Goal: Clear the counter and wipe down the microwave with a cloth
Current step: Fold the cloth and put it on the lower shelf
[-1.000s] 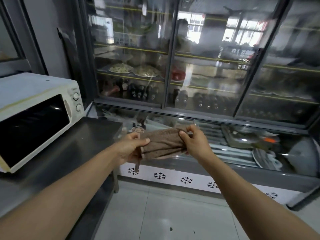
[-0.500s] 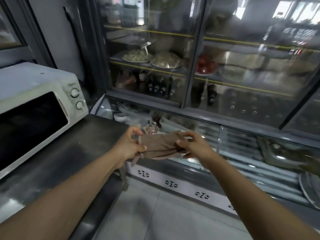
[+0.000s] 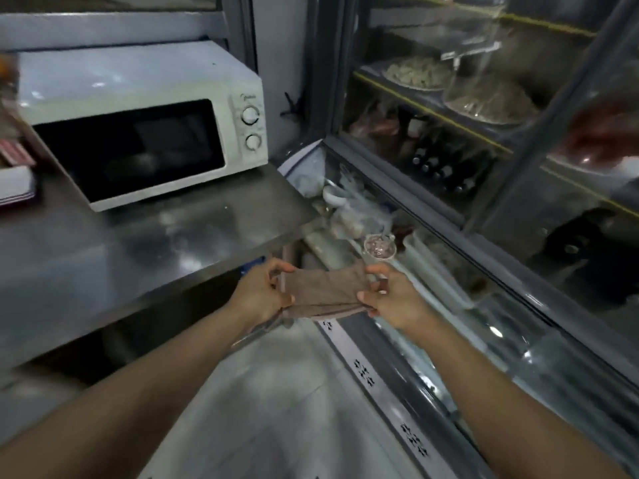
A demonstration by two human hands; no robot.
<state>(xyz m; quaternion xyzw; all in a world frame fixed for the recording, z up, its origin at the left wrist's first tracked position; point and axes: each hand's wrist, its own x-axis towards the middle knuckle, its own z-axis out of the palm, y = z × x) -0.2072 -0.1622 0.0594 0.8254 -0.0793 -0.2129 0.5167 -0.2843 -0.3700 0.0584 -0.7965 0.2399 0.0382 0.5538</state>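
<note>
**Both hands hold folded brown cloth near tabletop corner**

Left hand (image 3: 264, 292) and right hand (image 3: 394, 299) sit at frame centre, a little below the middle, each pinched on one end of a folded brown fabric cloth (image 3: 325, 293). Cloth is stretched flat between them, left hand clamped on its left edge, right hand on its right edge, thumbs on top. A loose bit of cloth hangs under the left hand. Both bare forearms run in from the bottom corners of the frame.

Cloth is in the air, just in front of the right corner of the grey stainless steel tabletop (image 3: 145, 243), not touching it as far as I can tell.

White boxy microwave with dark glass door (image 3: 138, 126) stands on the tabletop in the upper left, door closed, two round dials (image 3: 250, 129) stacked on its right panel. Well apart from the cloth. At the far left edge a stack of flat items, striped red-white on top (image 3: 15, 171), blurred, can't tell what they are.

Right half of frame: glass-fronted display fridge (image 3: 484, 133) with yellow-edged shelves, plates of food (image 3: 449, 81) on the upper shelf, dark bottles (image 3: 439, 167) below. Lower glass chest section runs diagonally to the lower right; a small white bowl with reddish contents (image 3: 378, 248) sits just above the right hand, behind glass. Pale tiled floor (image 3: 276, 409) under the arms.
</note>
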